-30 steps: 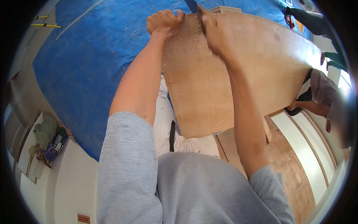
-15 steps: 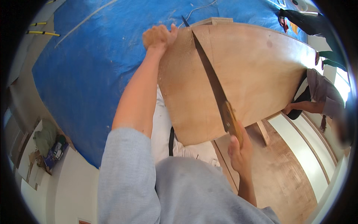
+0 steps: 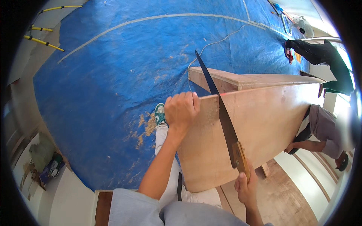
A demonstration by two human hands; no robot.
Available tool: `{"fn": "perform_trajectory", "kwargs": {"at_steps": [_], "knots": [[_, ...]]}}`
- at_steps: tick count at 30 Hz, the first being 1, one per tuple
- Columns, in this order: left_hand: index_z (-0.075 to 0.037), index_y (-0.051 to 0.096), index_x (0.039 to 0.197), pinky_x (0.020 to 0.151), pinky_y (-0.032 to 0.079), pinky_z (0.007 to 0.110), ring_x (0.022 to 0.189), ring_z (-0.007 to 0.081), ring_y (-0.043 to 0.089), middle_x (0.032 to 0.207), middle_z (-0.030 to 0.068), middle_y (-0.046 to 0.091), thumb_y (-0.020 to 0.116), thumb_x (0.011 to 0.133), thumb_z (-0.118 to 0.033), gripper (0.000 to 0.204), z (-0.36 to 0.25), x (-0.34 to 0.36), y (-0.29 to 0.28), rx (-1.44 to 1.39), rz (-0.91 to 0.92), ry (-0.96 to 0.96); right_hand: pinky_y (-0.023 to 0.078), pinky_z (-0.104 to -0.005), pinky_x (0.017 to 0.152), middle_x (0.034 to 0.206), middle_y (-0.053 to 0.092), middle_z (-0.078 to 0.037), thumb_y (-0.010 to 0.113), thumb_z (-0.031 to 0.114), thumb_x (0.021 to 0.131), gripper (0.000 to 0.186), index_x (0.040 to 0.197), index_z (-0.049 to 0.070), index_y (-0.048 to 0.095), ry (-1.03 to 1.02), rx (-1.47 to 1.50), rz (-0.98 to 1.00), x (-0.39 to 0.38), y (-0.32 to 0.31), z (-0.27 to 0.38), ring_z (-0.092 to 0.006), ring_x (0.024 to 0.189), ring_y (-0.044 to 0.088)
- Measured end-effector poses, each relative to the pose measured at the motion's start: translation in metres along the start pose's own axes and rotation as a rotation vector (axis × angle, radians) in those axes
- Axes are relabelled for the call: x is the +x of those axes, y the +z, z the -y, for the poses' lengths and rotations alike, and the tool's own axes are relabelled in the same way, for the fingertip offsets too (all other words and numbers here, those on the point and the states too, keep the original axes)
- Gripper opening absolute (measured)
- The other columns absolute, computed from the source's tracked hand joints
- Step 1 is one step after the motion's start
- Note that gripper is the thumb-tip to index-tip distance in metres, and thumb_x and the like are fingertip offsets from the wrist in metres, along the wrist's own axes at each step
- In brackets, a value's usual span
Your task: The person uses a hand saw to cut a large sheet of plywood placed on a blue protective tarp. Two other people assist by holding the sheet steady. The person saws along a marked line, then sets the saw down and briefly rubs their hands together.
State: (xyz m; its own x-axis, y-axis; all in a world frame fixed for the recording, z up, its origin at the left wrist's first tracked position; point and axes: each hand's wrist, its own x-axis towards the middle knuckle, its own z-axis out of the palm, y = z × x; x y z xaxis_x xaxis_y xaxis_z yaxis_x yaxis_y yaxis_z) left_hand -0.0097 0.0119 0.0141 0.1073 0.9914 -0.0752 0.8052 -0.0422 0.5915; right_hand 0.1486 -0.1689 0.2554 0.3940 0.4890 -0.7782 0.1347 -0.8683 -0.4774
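Note:
My right hand (image 3: 247,186) is wrapped round the wooden handle of a handsaw (image 3: 227,130). The saw's dark blade runs across the upper edge of a large wooden panel (image 3: 260,120), its tip sticking out beyond, over the blue sheet. Whether the teeth sit inside a cut is hard to make out. Left of the blade, my left hand (image 3: 181,111) grips the panel's top corner, fingers curled over the edge. Behind that edge shows a wooden frame piece (image 3: 217,77). The panel stands tilted in front of my legs.
A blue sheet (image 3: 102,94) covers the floor, with sawdust (image 3: 150,124) near my shoe (image 3: 160,113). A cord (image 3: 222,39) crosses it. At the right, a crouching person (image 3: 326,128) holds the panel's far end; another person (image 3: 320,56) stands beyond, near a fan (image 3: 302,28).
The saw has slid forward, with more blade beyond the panel's edge. My view has tilted up, so the panel sits lower and more floor shows. My left hand stays on the corner.

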Motion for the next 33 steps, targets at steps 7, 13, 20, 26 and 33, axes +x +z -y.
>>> {"fn": "perform_trajectory", "kwargs": {"at_steps": [7, 13, 20, 26, 33], "knots": [[-0.008, 0.063, 0.064, 0.061, 0.044, 0.043, 0.058, 0.0289, 0.059, 0.062, 0.0092, 0.061, 0.06, 0.094, -0.024, 0.034, -0.004, 0.001, 0.001, -0.025, 0.019, -0.022, 0.037, -0.0215, 0.05, 0.078, 0.055, 0.003, 0.052, 0.024, 0.107, 0.06, 0.157, -0.005, 0.035, 0.118, -0.013, 0.016, 0.021, 0.001, 0.043, -0.0029, 0.057, 0.046], [-0.009, 0.066, 0.064, 0.059, 0.045, 0.043, 0.057, 0.0303, 0.064, 0.064, 0.012, 0.067, 0.061, 0.095, -0.037, 0.042, -0.012, 0.004, -0.005, 0.074, 0.076, 0.006, 0.046, -0.0253, 0.062, 0.085, 0.059, 0.0, 0.055, 0.025, 0.107, 0.051, 0.151, 0.0, 0.049, 0.105, -0.104, 0.009, 0.053, 0.006, 0.046, -0.0067, 0.067, 0.054], [-0.004, 0.078, 0.078, 0.07, 0.057, 0.051, 0.073, 0.042, 0.073, 0.076, 0.0232, 0.072, 0.045, 0.101, -0.062, 0.07, -0.018, 0.007, -0.009, 0.212, 0.271, -0.055, 0.047, -0.034, 0.078, 0.096, 0.062, -0.01, 0.054, 0.036, 0.109, 0.051, 0.148, 0.006, 0.052, -0.114, -0.086, 0.115, 0.105, 0.019, 0.03, -0.02, 0.084, 0.06], [-0.004, 0.081, 0.087, 0.073, 0.059, 0.049, 0.082, 0.0401, 0.076, 0.086, 0.0227, 0.076, 0.038, 0.101, -0.067, 0.078, -0.019, 0.0, -0.003, 0.298, 0.212, -0.027, 0.041, -0.0266, 0.054, 0.074, 0.05, 0.002, 0.055, 0.039, 0.108, 0.049, 0.145, 0.007, 0.053, -0.347, -0.047, 0.12, 0.088, 0.007, -0.002, -0.0067, 0.059, 0.047], [-0.004, 0.081, 0.094, 0.075, 0.059, 0.048, 0.088, 0.0382, 0.076, 0.094, 0.0219, 0.077, 0.037, 0.1, -0.069, 0.079, -0.021, -0.001, -0.004, 0.296, 0.289, -0.101, 0.048, -0.0314, 0.071, 0.09, 0.063, -0.006, 0.056, 0.027, 0.106, 0.049, 0.147, -0.001, 0.053, -0.202, -0.126, 0.016, -0.084, -0.064, -0.074, -0.0136, 0.078, 0.057]]}}
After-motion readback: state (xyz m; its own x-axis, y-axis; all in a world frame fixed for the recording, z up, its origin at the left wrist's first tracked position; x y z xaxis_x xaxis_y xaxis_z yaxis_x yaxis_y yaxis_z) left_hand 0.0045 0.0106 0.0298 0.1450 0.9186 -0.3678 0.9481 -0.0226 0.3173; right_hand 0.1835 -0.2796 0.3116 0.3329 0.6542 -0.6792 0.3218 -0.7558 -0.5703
